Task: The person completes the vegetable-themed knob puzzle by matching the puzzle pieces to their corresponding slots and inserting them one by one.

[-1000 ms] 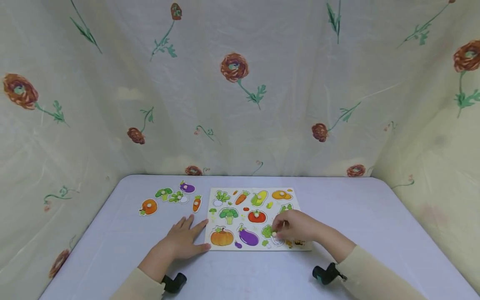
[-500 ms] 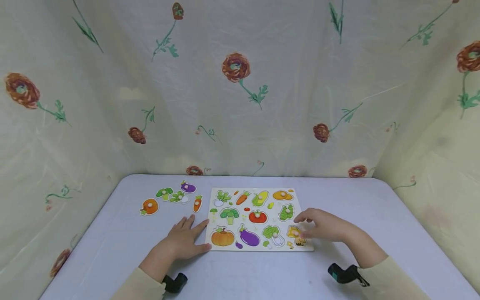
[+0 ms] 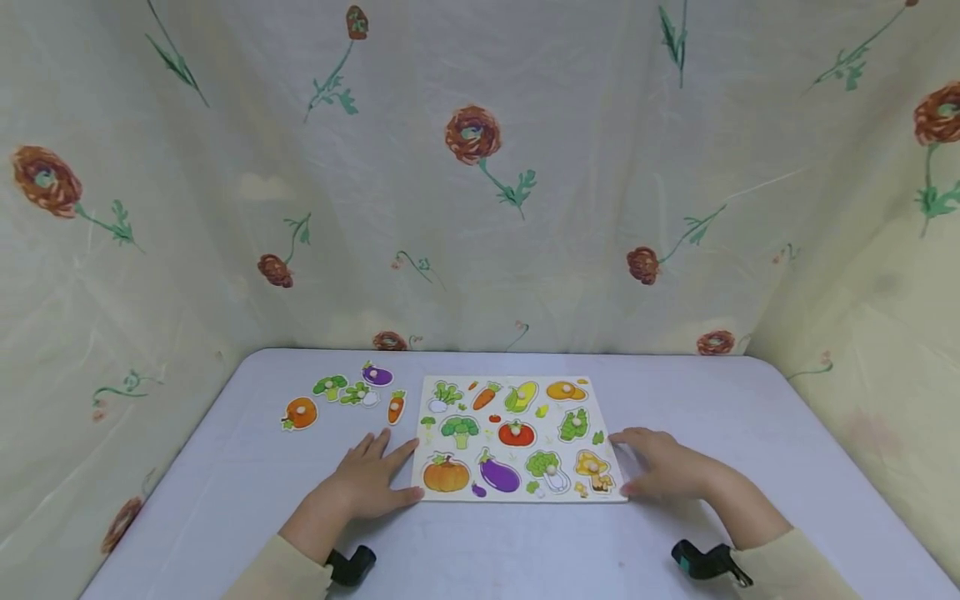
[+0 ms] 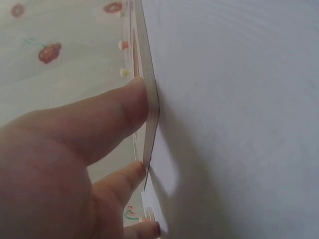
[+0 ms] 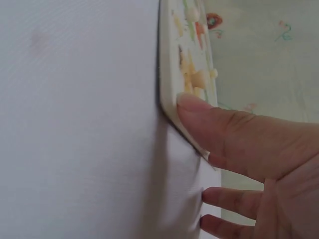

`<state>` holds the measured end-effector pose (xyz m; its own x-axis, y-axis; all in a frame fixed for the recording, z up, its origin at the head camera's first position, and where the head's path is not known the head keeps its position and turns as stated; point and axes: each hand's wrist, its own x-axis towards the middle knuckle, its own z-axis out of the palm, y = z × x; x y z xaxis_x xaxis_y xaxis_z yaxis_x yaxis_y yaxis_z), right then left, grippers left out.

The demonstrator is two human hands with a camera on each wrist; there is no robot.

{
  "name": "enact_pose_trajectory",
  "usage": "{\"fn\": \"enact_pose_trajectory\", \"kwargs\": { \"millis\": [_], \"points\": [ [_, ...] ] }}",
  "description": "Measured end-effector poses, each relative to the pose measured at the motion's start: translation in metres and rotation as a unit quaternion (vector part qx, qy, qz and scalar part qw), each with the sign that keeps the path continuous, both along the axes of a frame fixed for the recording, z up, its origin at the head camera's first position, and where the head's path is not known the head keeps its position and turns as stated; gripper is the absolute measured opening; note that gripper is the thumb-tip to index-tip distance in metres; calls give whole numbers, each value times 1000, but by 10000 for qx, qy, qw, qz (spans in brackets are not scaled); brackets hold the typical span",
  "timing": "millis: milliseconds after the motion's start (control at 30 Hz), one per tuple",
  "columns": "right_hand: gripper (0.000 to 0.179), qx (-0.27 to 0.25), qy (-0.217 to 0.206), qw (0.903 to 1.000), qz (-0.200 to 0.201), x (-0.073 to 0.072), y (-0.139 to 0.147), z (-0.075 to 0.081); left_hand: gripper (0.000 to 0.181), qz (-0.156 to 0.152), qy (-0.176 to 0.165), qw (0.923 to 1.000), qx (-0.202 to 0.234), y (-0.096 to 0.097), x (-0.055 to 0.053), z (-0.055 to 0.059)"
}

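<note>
A white wooden peg puzzle board (image 3: 547, 435) printed with vegetables lies flat between the hands. My left hand (image 3: 369, 477) rests at its left side, fingers spread, thumb at the near corner. In the left wrist view the thumb (image 4: 107, 117) presses against the board's edge (image 4: 150, 94). My right hand (image 3: 667, 467) lies along the opposite side with fingers extended, its thumb (image 5: 224, 132) at the near right corner in the right wrist view. Knobbed mushroom (image 3: 594, 472), bok choy (image 3: 550, 472) and tomato (image 3: 517, 434) pieces sit in the board; the broccoli, pumpkin and eggplant spots show no knobs.
Loose knobbed pieces lie left of the board: a pumpkin (image 3: 301, 413), a broccoli (image 3: 330, 385), a leafy white-rooted vegetable (image 3: 358, 393), an eggplant (image 3: 378, 376) and a carrot (image 3: 396, 407). A flowered curtain (image 3: 577, 183) hangs behind the white table (image 3: 480, 550).
My right hand has let go of the bok choy piece's knob and moved right to the board's right edge, uncovering the mushroom piece. My left hand has stayed in place.
</note>
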<state>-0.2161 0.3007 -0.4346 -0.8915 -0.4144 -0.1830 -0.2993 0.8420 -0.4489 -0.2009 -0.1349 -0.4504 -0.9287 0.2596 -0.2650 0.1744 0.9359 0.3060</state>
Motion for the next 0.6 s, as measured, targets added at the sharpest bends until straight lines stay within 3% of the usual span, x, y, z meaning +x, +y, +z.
{"fn": "enact_pose_trajectory", "kwargs": {
  "millis": [233,600],
  "points": [
    [79,43,80,10000,38,-2,3,-12,80,49,-47,10000,6,-2,0,0],
    [78,111,48,9999,-16,0,4,-10,80,25,39,9999,-102,1,-1,2]
  ]
}}
